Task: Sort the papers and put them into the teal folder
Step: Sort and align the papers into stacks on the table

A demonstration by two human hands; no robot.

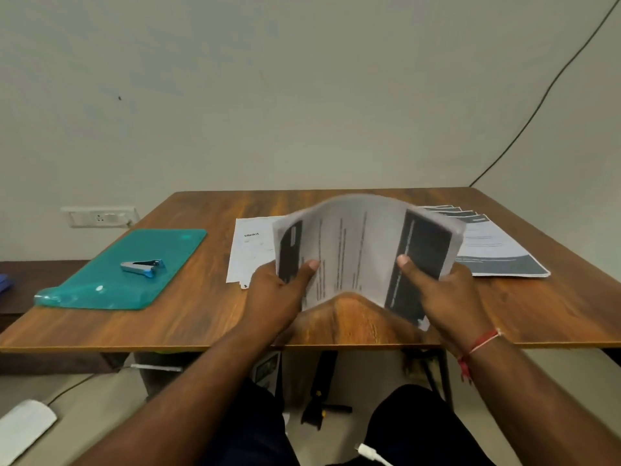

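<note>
Papers: a bundle of printed sheets (363, 250) is held up over the near middle of the table; it is bowed into an arch, hump toward the wall; dark bands run down both side edges; it is blurred, so the print cannot be read
Left hand: the left hand (279, 290) grips the bundle's left edge; the thumb lies on the face toward the person; the fingers curl out of sight behind the sheets
Right hand: the right hand (443, 294) grips the right edge the same way, thumb pressed on the dark band, fingers hidden behind
Wrist: a red thread (480, 344) is tied round the right wrist
Loose sheet: a white sheet (252, 243) with one small printed word lies flat just behind the left hand, partly covered by the bundle
Other sheets: a fanned pile (497, 250) with dark headers lies flat at the right, beside the right hand
Teal folder: the teal folder (134, 264) lies flat on the left part of the table, well apart from the bundle
Staple tool: a small silver and blue staple tool (142, 266) rests on the folder
Table: the wooden table (201, 324) stands against a pale wall
Wall: a white socket (99, 216) sits low at the left; a dark cable (551, 92) runs down the wall to the table's far right corner
</note>
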